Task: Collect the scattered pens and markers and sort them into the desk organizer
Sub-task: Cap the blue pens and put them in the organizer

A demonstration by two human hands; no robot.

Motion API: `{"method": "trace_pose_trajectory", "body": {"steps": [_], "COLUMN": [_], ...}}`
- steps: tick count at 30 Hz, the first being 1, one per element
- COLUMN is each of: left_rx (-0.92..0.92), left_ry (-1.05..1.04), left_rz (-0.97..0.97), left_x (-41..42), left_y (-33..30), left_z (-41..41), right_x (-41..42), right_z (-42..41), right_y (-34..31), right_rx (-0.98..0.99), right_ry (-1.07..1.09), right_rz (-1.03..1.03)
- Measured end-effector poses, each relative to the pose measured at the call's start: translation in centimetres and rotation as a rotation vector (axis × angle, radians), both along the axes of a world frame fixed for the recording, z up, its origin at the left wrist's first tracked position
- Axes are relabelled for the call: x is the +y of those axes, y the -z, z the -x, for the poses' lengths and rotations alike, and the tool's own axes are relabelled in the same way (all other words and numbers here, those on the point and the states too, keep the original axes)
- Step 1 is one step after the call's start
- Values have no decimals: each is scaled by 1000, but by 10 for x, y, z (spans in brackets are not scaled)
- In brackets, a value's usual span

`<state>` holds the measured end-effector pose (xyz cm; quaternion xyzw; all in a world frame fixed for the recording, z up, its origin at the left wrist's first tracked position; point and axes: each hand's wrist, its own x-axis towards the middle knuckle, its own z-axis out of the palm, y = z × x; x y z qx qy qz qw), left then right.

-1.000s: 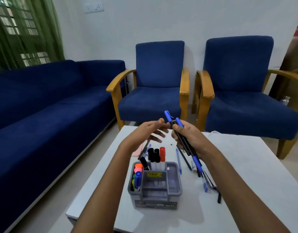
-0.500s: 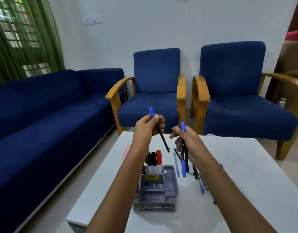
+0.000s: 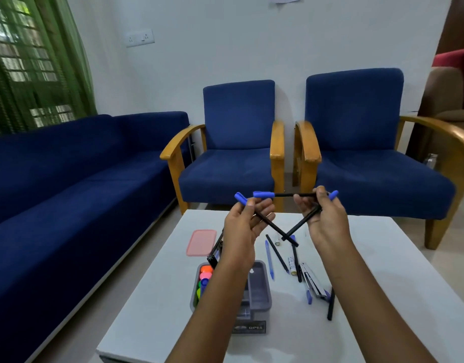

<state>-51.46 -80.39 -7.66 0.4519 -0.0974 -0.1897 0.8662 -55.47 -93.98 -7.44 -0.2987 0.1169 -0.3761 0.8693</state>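
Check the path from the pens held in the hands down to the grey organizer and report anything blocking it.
Only the person's own left forearm lies across the grey organizer from this view, hiding its middle. The left hand and right hand hold blue-capped pens above the table; nothing else visibly intervenes.

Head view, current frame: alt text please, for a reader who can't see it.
Above a white table, the left hand holds one blue-capped black pen while the right hand holds two more blue-capped pens. Below sit a grey desk organizer with colourful markers, loose pens and a pink case; blue armchairs stand behind.
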Motion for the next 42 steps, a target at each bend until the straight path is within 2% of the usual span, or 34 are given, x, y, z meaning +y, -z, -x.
{"method": "trace_pose_trajectory", "body": {"steps": [4, 7, 10, 14, 17, 20, 22, 25, 29, 33, 35, 36, 37, 39, 40, 42], "left_rx": [-46, -71, -87, -162, -257, -411, -510, -610, -673, -639, -549, -480, -412, -297, -250, -188], "left_ry": [-24, -130, -191, -232, -235, -101, -56, -136, -134, -29, 28, 45, 51, 10, -33, -139], "left_rz": [83, 72, 13, -55, -131, -305, -428, -554, -589, -660, -623, -572, -514, -417, -379, -308], "left_x": [-8, -14, -15, -14, -12, -16, -24, -35, -46, -60, -62, -62, -61, -57, -55, -51], "left_y": [-1, -2, -1, -1, -1, 4, 11, 20, 28, 34, 37, 39, 40, 40, 39, 35], "left_z": [7, 5, 1, -3, -5, 3, 11, 19, 34, 41, 45, 47, 47, 45, 43, 38], "right_x": [6, 12, 18, 24, 21, 19, 24, 26, 10, -7, -20, -28, -35, -48, -52, -50], "right_z": [-2, -1, 1, 5, 4, 3, 3, 4, 12, 29, 36, 37, 39, 44, 46, 49], "right_y": [13, 21, 26, 25, 23, 15, 9, 6, 13, 15, 18, 23, 29, 45, 55, 75], "right_rx": [128, 362, 435, 537, 494, 274, 193, 177, 203, 258, 374, 506, 709, 1243, 1471, 1716], "right_ry": [-41, -57, -69, -255, -130, -148, -210, -221, -174, -299, -253, -162, -48, 102, 56, -140], "right_rz": [118, 387, 600, 845, 670, 466, 469, 564, 568, 524, 510, 580, 722, 1119, 1260, 1366]}}
